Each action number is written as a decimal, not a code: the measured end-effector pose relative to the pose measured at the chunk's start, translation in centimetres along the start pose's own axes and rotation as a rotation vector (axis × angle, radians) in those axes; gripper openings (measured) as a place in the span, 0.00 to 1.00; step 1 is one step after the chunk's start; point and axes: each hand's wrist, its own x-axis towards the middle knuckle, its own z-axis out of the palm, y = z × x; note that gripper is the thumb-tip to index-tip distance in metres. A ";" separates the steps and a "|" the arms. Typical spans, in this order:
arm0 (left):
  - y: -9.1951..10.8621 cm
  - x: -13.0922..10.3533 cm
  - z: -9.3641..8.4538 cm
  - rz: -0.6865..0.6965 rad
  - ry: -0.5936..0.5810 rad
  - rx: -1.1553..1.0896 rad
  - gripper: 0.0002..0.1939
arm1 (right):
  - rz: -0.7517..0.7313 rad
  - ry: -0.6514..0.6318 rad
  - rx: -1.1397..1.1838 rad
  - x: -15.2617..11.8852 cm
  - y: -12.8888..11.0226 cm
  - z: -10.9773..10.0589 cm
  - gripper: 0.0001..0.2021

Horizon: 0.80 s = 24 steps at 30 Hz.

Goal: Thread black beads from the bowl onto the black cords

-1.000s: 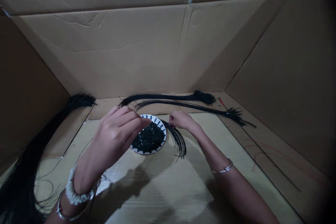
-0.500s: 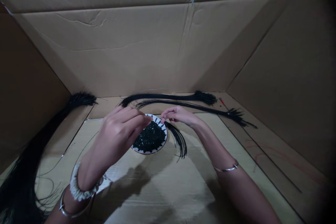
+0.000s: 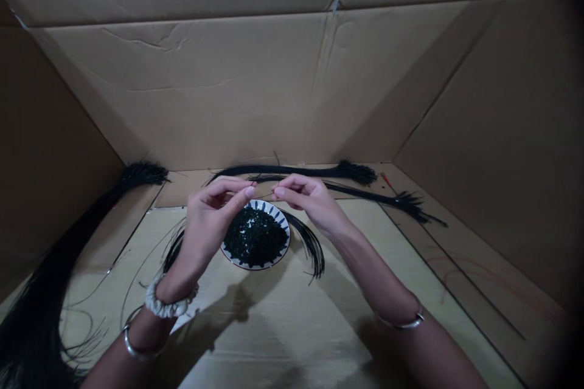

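My left hand (image 3: 212, 213) is raised over the left rim of a white plate with blue marks (image 3: 283, 219). Its thumb and forefinger are pinched together; whatever lies between them is too small to make out. My right hand (image 3: 308, 197) faces it across a short gap, beyond the plate's upper right rim. Between its thumb and forefinger is a thin black strand (image 3: 277, 158), one end poking upward. Heaped on the plate are small shiny black bits (image 3: 255, 237) that look like beads. A black strand bundle (image 3: 310, 240) curves out from behind the plate, partly hidden.
Two long black strand bundles (image 3: 292, 170) lie along the back wall. A thicker black bundle (image 3: 59, 261) runs down the left side. A small red-tipped tool (image 3: 385, 179) sits at the back right. Cardboard walls (image 3: 219, 85) enclose the work surface.
My left hand has drawn back and turned, uncovering more of the plate. My right hand has shifted slightly, and its strand now points up. The fingertips of both hands face each other.
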 end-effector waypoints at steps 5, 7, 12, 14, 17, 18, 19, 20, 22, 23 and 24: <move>-0.9 -0.2 1.2 -0.093 0.053 -0.145 0.05 | -0.022 -0.118 -0.016 -1.1 -0.4 2.0 0.08; -1.0 -0.3 1.3 -0.116 0.051 -0.170 0.06 | -0.038 -0.154 -0.058 -1.3 -0.4 2.4 0.07; -0.8 -0.4 1.2 -0.186 0.048 -0.248 0.08 | -0.038 -0.187 -0.089 -1.5 -0.3 2.8 0.06; -0.7 -0.5 1.3 -0.205 0.045 -0.276 0.08 | -0.037 -0.186 -0.080 -1.4 0.0 3.0 0.07; -0.7 -0.6 1.5 -0.230 0.026 -0.304 0.08 | -0.030 -0.197 -0.064 -1.4 0.4 3.5 0.09; -0.8 -0.6 1.5 -0.236 0.016 -0.306 0.08 | -0.025 -0.206 -0.057 -1.4 0.4 3.6 0.09; -0.8 -0.7 1.5 -0.240 0.007 -0.304 0.08 | -0.018 -0.218 -0.051 -1.5 0.3 3.6 0.09; -0.8 -0.6 1.4 -0.243 0.001 -0.302 0.08 | -0.015 -0.224 -0.048 -1.5 0.1 3.5 0.08; -0.6 -0.5 1.3 -0.243 -0.012 -0.300 0.08 | -0.031 -0.199 -0.057 -1.7 -0.8 2.9 0.07; -0.5 -0.5 1.2 -0.242 -0.029 -0.300 0.08 | -0.052 -0.163 -0.067 -1.8 -1.3 2.5 0.06; -0.4 -0.4 1.0 -0.241 -0.053 -0.297 0.08 | -0.079 -0.116 -0.075 -2.0 -1.9 2.0 0.06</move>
